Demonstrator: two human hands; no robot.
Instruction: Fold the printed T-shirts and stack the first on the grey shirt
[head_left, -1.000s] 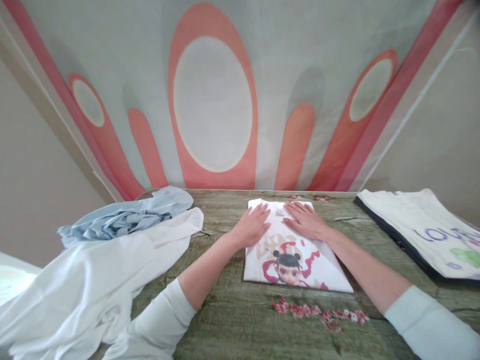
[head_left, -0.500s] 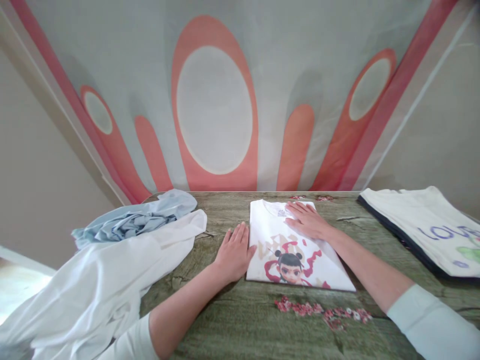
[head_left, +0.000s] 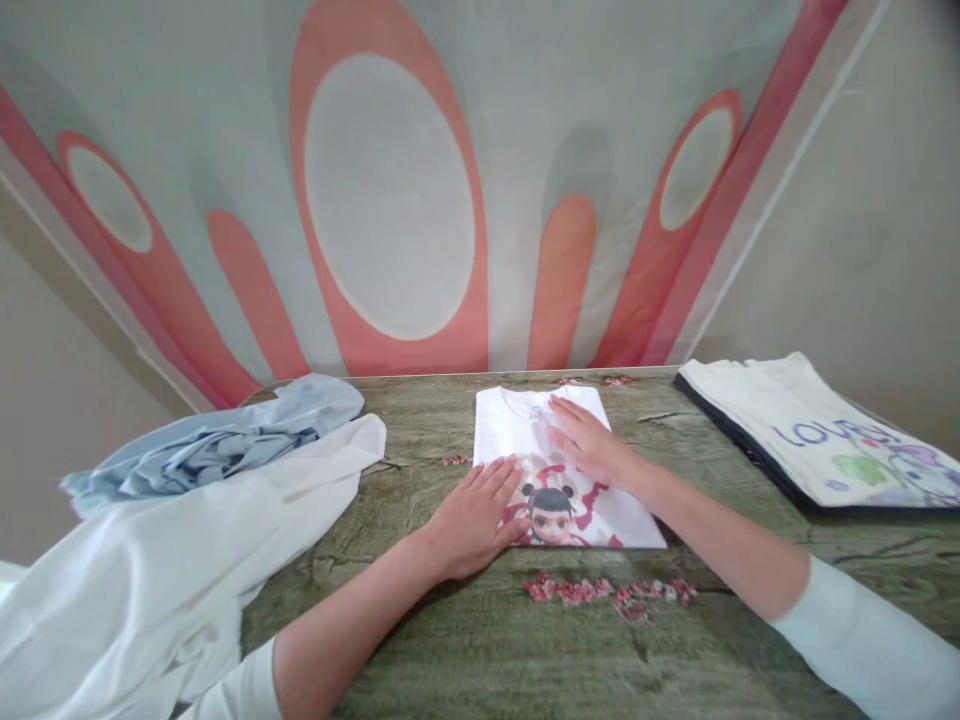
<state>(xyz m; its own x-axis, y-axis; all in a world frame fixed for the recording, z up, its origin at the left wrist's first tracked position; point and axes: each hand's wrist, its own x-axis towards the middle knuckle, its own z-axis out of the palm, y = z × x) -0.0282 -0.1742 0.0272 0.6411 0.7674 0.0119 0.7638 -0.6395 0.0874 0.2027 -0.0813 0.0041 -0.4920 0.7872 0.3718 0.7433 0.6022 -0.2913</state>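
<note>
A folded white T-shirt [head_left: 517,425] with a red and black cartoon girl print lies on the green wood-grain table [head_left: 480,640]. My right hand [head_left: 589,447] lies flat on the shirt's upper middle, fingers stretched towards the collar. My left hand [head_left: 480,512] rests flat at the shirt's lower left corner, with its fingertips on the cloth next to the print. Neither hand holds anything.
A heap of white cloth [head_left: 172,560] with a crumpled light blue garment [head_left: 217,445] on it fills the left side. Folded garments with coloured lettering [head_left: 817,430] are stacked at the right. A wall hanging with orange ovals [head_left: 390,200] stands behind the table.
My left hand came off the shirt's top, slid down its left edge and now lies on the lower left corner. My right hand shifted slightly down the shirt. The view turned a little.
</note>
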